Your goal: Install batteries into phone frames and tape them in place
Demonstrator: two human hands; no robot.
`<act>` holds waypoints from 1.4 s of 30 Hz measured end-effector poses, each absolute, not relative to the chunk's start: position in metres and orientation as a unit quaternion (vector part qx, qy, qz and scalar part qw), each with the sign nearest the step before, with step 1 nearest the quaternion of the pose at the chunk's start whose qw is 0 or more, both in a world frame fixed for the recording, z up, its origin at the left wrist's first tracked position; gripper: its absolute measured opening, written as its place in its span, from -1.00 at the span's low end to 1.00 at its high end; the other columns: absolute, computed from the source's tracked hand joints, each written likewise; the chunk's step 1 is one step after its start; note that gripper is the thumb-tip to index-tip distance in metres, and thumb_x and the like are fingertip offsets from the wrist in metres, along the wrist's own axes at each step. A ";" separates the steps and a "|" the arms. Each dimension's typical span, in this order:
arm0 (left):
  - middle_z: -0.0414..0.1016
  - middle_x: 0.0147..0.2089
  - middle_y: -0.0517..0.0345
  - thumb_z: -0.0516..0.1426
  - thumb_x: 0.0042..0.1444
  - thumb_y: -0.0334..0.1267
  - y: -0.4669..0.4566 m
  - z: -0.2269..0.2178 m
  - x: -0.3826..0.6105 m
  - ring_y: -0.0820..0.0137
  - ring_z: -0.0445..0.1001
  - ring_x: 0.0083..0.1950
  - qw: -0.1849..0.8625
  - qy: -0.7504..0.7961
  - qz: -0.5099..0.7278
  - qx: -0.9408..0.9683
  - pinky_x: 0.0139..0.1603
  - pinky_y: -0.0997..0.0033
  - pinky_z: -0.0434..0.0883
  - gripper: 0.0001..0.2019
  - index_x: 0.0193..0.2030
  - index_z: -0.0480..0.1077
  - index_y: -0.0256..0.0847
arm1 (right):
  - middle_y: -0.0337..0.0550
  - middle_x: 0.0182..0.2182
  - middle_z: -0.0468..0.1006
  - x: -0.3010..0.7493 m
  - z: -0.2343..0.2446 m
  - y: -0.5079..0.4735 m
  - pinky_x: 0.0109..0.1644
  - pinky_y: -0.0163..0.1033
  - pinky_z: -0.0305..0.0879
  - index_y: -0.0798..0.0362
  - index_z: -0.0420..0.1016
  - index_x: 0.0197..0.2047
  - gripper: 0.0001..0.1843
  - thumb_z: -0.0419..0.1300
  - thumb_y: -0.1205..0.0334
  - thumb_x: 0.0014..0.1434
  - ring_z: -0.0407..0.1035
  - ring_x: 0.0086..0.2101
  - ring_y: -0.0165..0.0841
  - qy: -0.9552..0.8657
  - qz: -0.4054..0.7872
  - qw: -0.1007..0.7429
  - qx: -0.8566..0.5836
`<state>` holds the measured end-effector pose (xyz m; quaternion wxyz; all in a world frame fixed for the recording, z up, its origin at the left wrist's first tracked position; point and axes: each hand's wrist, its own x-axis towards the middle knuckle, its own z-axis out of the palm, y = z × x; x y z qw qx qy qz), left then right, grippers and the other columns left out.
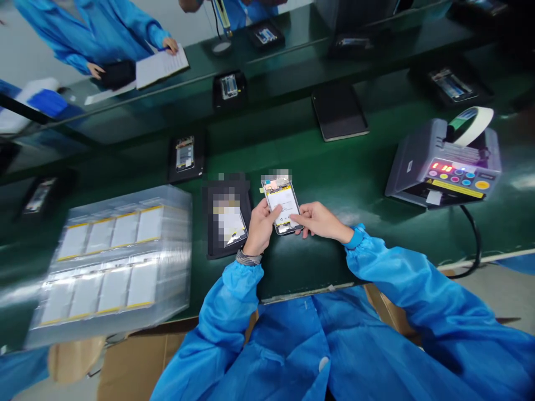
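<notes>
Between my two hands is an opened smartphone [285,198], its white battery and circuit parts facing up. My left hand [261,225] grips its left edge, thumb lying on the battery. Along the lower right edge, my right hand [320,220] holds the same phone, its thumb also over the battery. Both hands are just above the green bench. To the left of my left hand, a second opened phone [232,224] lies on a black tray [215,249]; part of it is blurred out.
A clear tray stack [174,278] of white batteries stands at left. A tape dispenser [412,167] with a lit display sits at right, its cable [477,239] hanging over the edge. A closed black case [340,111] lies ahead. A co-worker's hand [170,45] rests on paper across the bench.
</notes>
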<state>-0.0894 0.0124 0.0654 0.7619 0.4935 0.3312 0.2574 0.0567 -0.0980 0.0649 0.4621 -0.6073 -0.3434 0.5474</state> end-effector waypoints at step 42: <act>0.66 -0.06 -0.12 0.48 -0.11 -0.06 0.058 0.118 0.034 0.17 0.64 -0.14 0.687 0.255 0.111 0.671 -0.07 0.26 0.51 -0.43 -0.01 0.52 -0.35 | -0.24 -0.67 0.50 0.108 0.068 -0.084 -0.63 -0.43 0.27 0.09 0.41 -0.36 -0.75 0.30 0.16 0.29 0.42 -0.67 -0.40 -0.217 0.393 0.642 -0.622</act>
